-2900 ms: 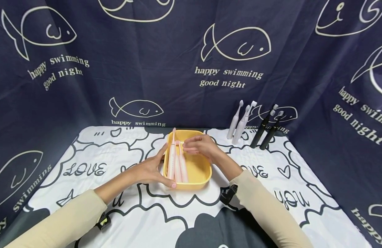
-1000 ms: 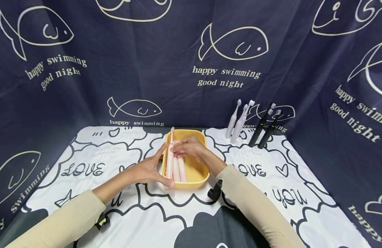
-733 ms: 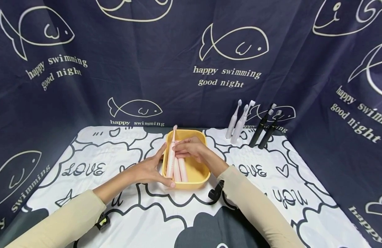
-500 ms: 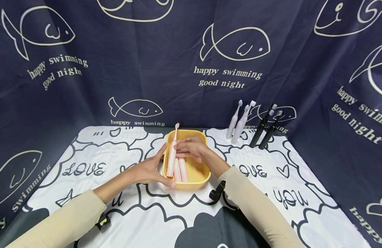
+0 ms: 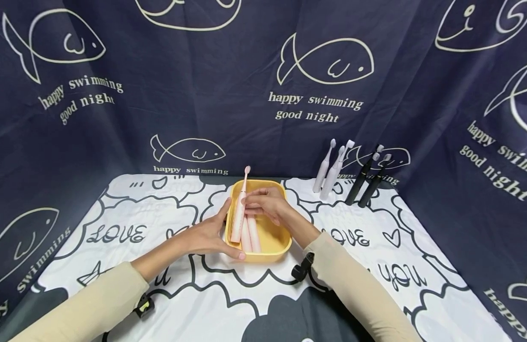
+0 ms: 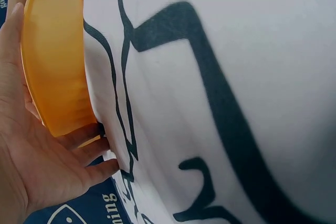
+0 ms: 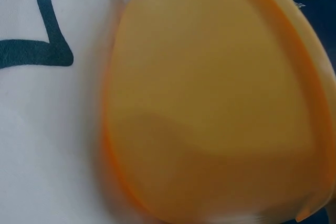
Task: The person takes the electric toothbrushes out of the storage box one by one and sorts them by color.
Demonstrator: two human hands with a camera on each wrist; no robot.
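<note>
A yellow plastic bin (image 5: 268, 257) stands in the middle of the table in the head view. My left hand (image 5: 207, 236) grips its left side, thumb on the front rim and fingers along the outer wall. Inside the bin, my right hand (image 5: 268, 203) pinches a pink electric toothbrush (image 5: 238, 222) by the upper handle. That brush leans with its head above the back rim and its base raised off the bin floor. Two other pink toothbrushes (image 5: 254, 236) lie beside it, their upper ends hidden behind my right hand. The right wrist view shows only the bin's outer wall (image 7: 210, 72).
Three white electric toothbrushes (image 5: 330, 181) stand upright at the back right. Black electric toothbrushes (image 5: 371, 188) stand to their right. A dark blue fish-print curtain (image 5: 229, 104) hangs behind the table, which has a white patterned cloth (image 5: 195, 313).
My right hand has reached left and taken hold of the leftmost pink toothbrush. Its head has risen and shifted right, and its base has lifted. The left hand has stayed on the bin.
</note>
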